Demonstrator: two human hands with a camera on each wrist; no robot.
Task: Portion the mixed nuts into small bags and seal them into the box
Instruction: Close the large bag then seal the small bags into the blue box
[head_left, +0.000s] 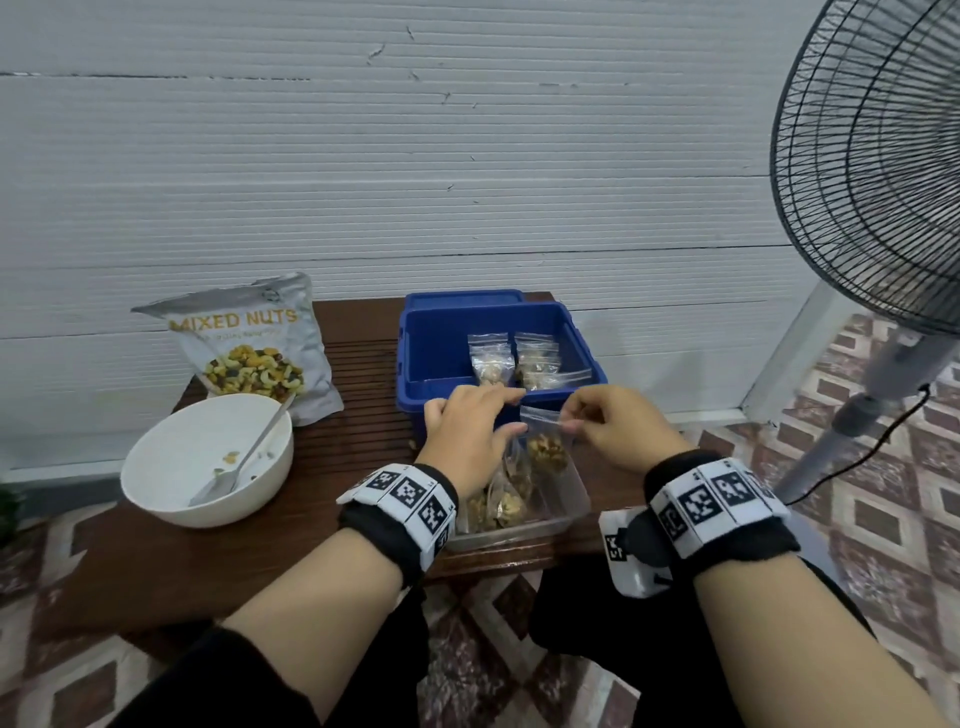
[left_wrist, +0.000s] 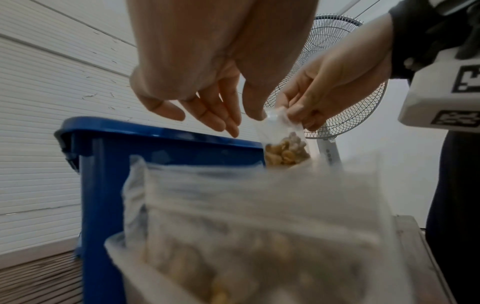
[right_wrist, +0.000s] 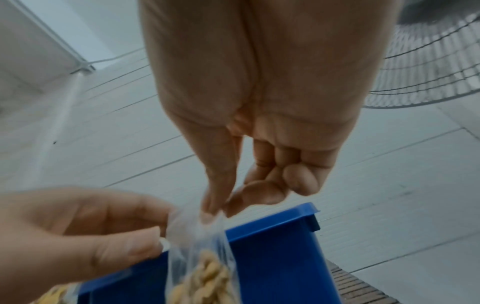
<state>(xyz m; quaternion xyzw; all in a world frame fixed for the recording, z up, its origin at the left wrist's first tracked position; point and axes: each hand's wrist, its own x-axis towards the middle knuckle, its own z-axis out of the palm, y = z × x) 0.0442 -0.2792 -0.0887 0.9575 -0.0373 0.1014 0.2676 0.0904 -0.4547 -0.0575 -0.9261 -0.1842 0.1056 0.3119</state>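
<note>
Bags of nuts already stand in the blue box (head_left: 415, 358): at least two filled small ones (head_left: 488, 358) lean against its far wall, so part of the job looks done. Both hands work on one more small bag (head_left: 545, 441), held in the air just in front of the box and over a clear tray (head_left: 571, 506) on the counter (head_left: 358, 405). The right hand (head_left: 618, 431) has its grip clamped on the bag's top edge, thumb and forefinger pinching it; the left hand (head_left: 470, 436) pinches the other end of that edge with its thumb and forefinger, its other fingers loose. My guess is the zip is being pressed shut. More filled bags (head_left: 498, 501) lie in the tray, waiting to go in. The white bowl (head_left: 156, 467) holds a spoon (head_left: 244, 457) and only scraps, so portioning seems nearly finished; moving the rest and closing the box remain. What I take for the lid (head_left: 462, 299) lies behind the box
</note>
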